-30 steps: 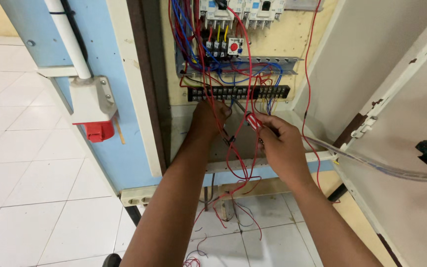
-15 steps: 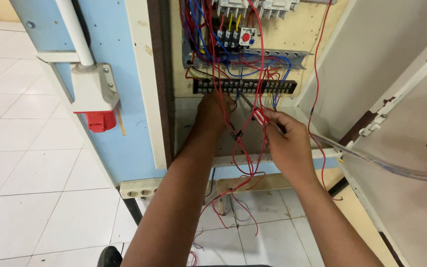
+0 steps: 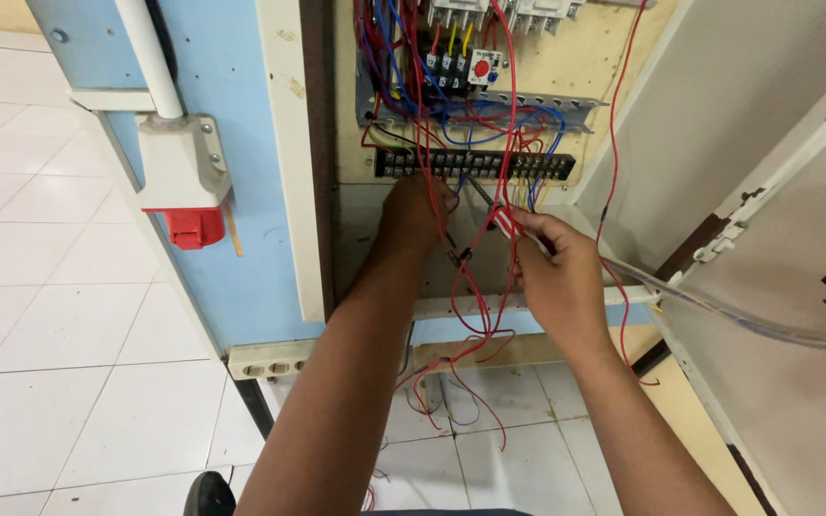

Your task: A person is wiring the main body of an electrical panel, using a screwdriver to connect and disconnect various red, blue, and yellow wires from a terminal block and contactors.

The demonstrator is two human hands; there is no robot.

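My left hand (image 3: 415, 215) reaches up to the underside of a black terminal strip (image 3: 475, 164) inside an open electrical cabinet, its fingers pinched on a red wire (image 3: 466, 287) there. My right hand (image 3: 558, 277) sits just to the right and grips a red-handled screwdriver (image 3: 501, 220). Its thin shaft angles up-left toward the strip. Loose red wires loop between and below both hands.
Above the strip sit a relay with a red button (image 3: 475, 67) and blue and red wiring. A white socket box with a red cap (image 3: 188, 186) hangs on the blue side panel under a white pipe (image 3: 150, 57). The open cabinet door (image 3: 776, 172) and a clear hose (image 3: 738, 315) are at right.
The view has shifted slightly, so the cabinet sits a little differently in frame. Both hands stay at the terminal strip, the right one still on the screwdriver.
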